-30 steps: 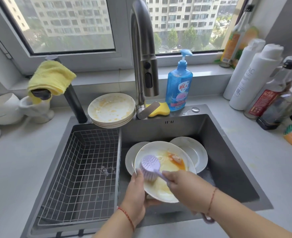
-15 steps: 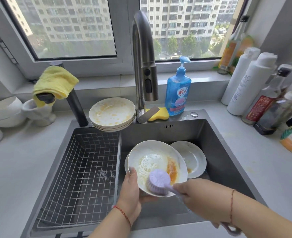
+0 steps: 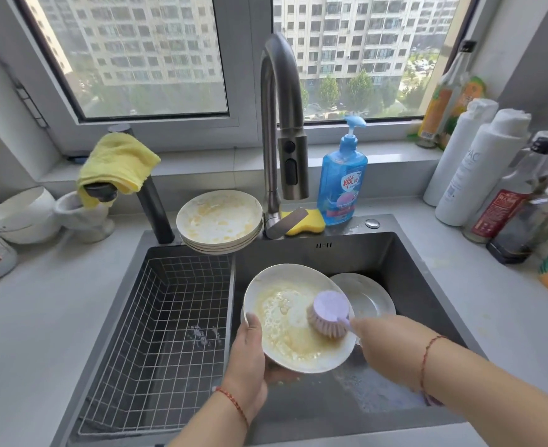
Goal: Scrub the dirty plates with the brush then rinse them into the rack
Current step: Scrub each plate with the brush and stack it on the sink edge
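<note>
My left hand (image 3: pixel 248 359) grips the left rim of a white plate (image 3: pixel 282 321) smeared with yellow suds, held tilted over the sink. My right hand (image 3: pixel 385 340) holds the handle of a purple round brush (image 3: pixel 329 312), whose bristles press on the plate's right side. Another white plate (image 3: pixel 368 296) lies in the sink (image 3: pixel 405 285) behind it. A stack of dirty plates (image 3: pixel 219 219) sits on the sink's back edge. The wire rack (image 3: pixel 166 333) fills the sink's left part and holds nothing.
The tap (image 3: pixel 282 130) arches over the sink's back. A blue soap bottle (image 3: pixel 342 182) and yellow sponge (image 3: pixel 311 221) stand beside it. Several bottles (image 3: pixel 479 166) crowd the right counter. A yellow cloth (image 3: pixel 117 162) and white bowls (image 3: pixel 24 214) sit at left.
The brush has swept from the plate's lower edge up to its right side. The orange sauce has been smeared into pale yellow foam. The plate stays in my left hand.
</note>
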{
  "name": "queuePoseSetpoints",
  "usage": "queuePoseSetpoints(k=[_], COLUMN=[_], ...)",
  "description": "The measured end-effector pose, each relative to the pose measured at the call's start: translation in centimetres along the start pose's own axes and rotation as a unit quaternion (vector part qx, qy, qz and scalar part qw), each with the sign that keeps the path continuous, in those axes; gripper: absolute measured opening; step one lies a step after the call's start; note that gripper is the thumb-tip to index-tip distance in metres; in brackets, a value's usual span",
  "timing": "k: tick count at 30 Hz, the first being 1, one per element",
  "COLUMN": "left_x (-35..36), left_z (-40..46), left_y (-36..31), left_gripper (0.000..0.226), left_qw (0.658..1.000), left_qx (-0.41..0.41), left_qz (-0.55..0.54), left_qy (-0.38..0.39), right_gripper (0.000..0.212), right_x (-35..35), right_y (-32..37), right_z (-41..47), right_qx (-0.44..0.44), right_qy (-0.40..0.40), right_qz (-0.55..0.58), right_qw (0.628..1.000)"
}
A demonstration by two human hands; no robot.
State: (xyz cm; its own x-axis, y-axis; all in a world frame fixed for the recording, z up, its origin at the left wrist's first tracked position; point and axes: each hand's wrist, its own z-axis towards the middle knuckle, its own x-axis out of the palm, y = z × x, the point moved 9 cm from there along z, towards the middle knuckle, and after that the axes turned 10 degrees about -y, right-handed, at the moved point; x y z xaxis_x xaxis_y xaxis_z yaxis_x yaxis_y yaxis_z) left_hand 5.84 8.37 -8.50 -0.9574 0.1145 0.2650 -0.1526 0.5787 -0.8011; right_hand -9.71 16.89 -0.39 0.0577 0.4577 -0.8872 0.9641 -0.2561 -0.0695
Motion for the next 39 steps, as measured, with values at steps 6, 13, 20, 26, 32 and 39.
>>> queuePoseSetpoints(k=[6,13,20,26,32,39], left_x=[-0.5,0.1,-0.4,-0.7,0.4,0.7], left_z=[1.2,1.1,2.0,2.4,1.2,0.7], left_y=[0.4,0.5,-0.5,-0.5,-0.1,-0.5], left_gripper=[0.073,0.054,0.055,0.055,0.05,0.044], left_qw=[0.999,0.999,0.999,0.999,0.996,0.996], left_qx=[-0.036,-0.038,-0.029,-0.04,-0.047,-0.034], left_qz=[-0.005,0.034,0.024,0.025,0.071,0.073], left_qy=[-0.012,0.011,0.015,0.009,0.027,0.029], right_gripper=[0.03,0.046,0.036,0.033,0.028,0.031], right_x=[-1.4,-3.8,-3.0,-0.9,-2.1,-2.1], right_y=[4.2,3.0,0.1,2.2,4.0,1.1], right_z=[-1.4,3.5,0.7,-1.6,1.9,3.8], right_qx=[-0.098,0.015,0.023,-0.019,-0.008,0.097], right_qy=[-0.008,-0.091,-0.016,0.058,-0.052,-0.179], right_qz=[0.119,0.195,0.067,0.153,0.333,0.222], right_qw=[0.988,0.976,0.997,0.986,0.941,0.953])
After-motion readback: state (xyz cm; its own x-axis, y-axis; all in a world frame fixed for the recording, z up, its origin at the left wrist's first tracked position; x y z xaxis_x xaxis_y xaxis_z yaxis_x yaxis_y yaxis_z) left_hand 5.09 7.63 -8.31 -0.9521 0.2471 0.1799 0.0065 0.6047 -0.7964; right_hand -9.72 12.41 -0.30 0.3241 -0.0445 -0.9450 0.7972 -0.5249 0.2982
